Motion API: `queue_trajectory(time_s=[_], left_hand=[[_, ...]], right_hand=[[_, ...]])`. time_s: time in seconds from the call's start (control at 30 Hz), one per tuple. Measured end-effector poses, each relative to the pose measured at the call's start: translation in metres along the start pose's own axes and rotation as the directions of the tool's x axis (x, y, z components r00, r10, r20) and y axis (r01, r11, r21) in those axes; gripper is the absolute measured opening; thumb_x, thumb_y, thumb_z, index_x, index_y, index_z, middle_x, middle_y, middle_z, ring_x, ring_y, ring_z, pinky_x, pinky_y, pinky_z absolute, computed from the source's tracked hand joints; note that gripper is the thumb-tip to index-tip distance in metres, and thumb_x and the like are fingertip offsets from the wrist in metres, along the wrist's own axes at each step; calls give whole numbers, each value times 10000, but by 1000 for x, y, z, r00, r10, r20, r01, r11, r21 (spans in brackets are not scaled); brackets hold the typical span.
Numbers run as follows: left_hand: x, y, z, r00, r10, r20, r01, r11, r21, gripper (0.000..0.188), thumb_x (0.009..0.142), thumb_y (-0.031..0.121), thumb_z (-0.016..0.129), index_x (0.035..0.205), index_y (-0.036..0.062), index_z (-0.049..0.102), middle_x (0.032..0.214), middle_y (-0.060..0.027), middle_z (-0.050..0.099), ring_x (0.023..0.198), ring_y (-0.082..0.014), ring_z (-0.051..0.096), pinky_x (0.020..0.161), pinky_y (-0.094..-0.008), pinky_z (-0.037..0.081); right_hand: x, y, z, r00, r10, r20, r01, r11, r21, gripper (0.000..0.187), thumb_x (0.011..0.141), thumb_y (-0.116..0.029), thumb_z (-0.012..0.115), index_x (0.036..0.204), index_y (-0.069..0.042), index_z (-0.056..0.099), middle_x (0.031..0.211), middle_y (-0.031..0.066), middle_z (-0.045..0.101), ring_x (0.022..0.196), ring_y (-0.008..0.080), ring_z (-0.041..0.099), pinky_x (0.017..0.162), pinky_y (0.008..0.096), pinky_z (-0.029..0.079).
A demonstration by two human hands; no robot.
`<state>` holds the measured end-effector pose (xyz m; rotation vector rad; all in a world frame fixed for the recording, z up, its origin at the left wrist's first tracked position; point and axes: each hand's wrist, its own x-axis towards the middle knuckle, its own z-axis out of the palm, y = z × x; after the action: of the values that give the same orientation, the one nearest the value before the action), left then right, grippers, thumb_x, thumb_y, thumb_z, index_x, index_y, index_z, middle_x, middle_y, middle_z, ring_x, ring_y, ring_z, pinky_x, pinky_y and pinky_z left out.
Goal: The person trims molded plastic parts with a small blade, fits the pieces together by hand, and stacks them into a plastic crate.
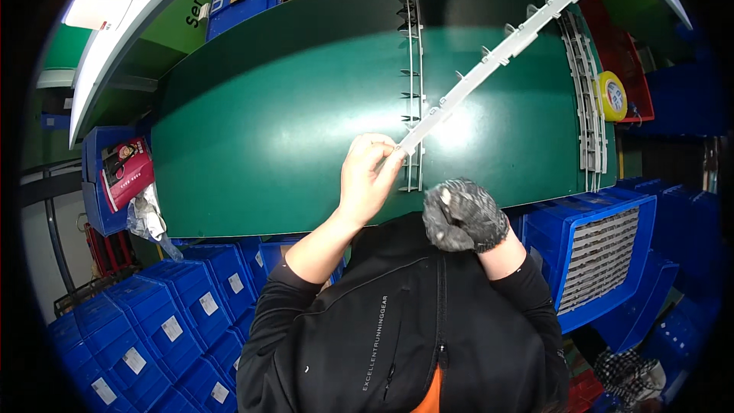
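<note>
Bare, my left hand pinches the near end of a long, pale plastic strip with small tabs along one edge. The strip slants up and away to the far right, above the green tabletop. Beneath its near part, thin strips with dark tabs lie across the table. My right hand, in a dark grey glove, is closed in front of my chest by the table's near edge. Its curled fingers hide whatever may be inside.
Several similar strips lie along the table's right end, beside a yellow round dial device and a red tray. A blue crate of stacked strips stands at right. Blue bins fill the lower left; a pink packet sits left.
</note>
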<state>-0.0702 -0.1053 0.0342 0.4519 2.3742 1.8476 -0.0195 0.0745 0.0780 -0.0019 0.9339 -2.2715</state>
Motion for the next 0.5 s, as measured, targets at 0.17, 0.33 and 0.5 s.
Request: queue_trajectory(time_s=[0.17,0.33,0.5], left_hand=[[-6,-4,-4,991,-119,61,131,957,-258,148,837,100,534,732,-1,559,815,-39,549,729,-117,496,692,-233,390],[-3,1,-7,788,-405,464,616,525,-588,248,847,253,539,796,11,567,817,-55,576,724,-115,546,643,-199,419],[-5,9,-4,821,-324,470,565,580,-586,217,865,198,515,967,8,535,854,-58,569,788,-124,542,718,-242,440]], right_hand=[[6,-9,-18,801,-287,-525,235,958,-165,273,873,-271,499,805,-14,560,532,11,495,350,55,373,313,193,263],[18,-11,-11,637,-371,-676,139,917,-373,172,846,-190,549,843,-19,546,543,17,490,364,60,388,328,190,271],[26,-17,-12,649,-389,-654,349,916,-198,140,833,-178,557,831,-38,552,531,-5,474,336,55,335,318,189,226]])
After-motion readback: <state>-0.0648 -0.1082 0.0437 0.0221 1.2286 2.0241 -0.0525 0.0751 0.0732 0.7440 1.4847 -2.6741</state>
